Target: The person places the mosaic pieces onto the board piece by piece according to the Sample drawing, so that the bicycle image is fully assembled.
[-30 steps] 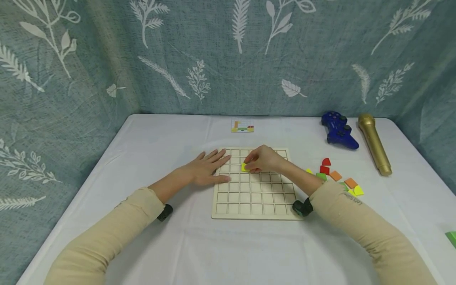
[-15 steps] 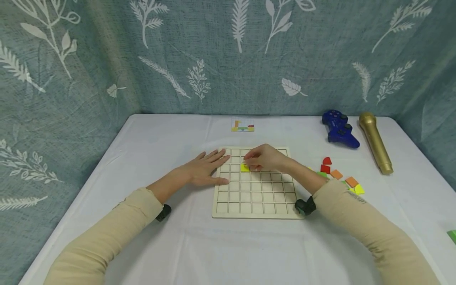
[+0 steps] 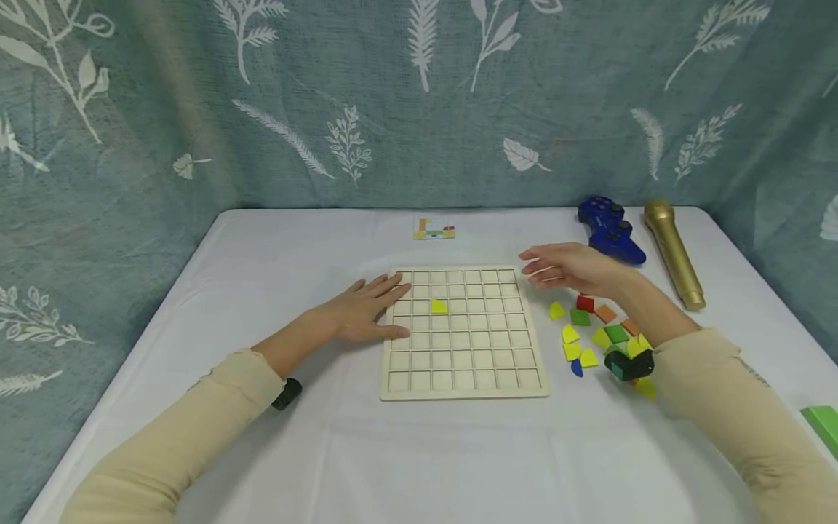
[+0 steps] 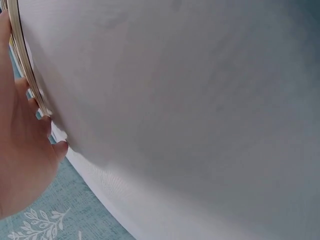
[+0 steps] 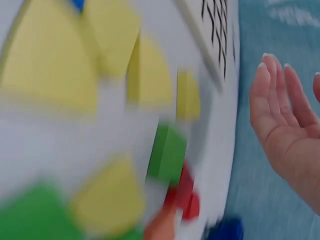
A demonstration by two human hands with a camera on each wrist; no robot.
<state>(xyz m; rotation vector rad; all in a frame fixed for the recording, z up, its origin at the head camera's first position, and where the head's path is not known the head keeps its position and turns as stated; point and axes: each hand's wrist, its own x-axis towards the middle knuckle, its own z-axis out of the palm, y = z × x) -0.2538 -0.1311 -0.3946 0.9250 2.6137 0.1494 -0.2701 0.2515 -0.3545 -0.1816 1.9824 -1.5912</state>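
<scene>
A pale wooden grid board (image 3: 462, 359) lies on the white table. My left hand (image 3: 366, 311) rests on its left edge with fingers spread, and in the left wrist view the fingers touch the board's side. One yellow piece (image 3: 439, 307) with a rounded corner sits in a cell in the board's upper left part. My right hand (image 3: 575, 268) hovers off the board's upper right corner. Its fingers are loosely bent, and the right wrist view shows nothing in the palm (image 5: 290, 132). Below it are loose yellow (image 3: 571, 334), green (image 3: 580, 317), red (image 3: 585, 304) and orange pieces (image 3: 605, 314).
Behind the board lies a small pattern card (image 3: 434, 228). A blue game controller (image 3: 610, 230) and a gold microphone (image 3: 675, 255) lie at the back right. A blue piece (image 3: 577, 367) is among the loose ones. A green block (image 3: 823, 428) is at the right edge.
My right hand has let go of the yellow piece, leaving it on the board, and has moved right over the loose pieces. The left hand stays on the board's edge.
</scene>
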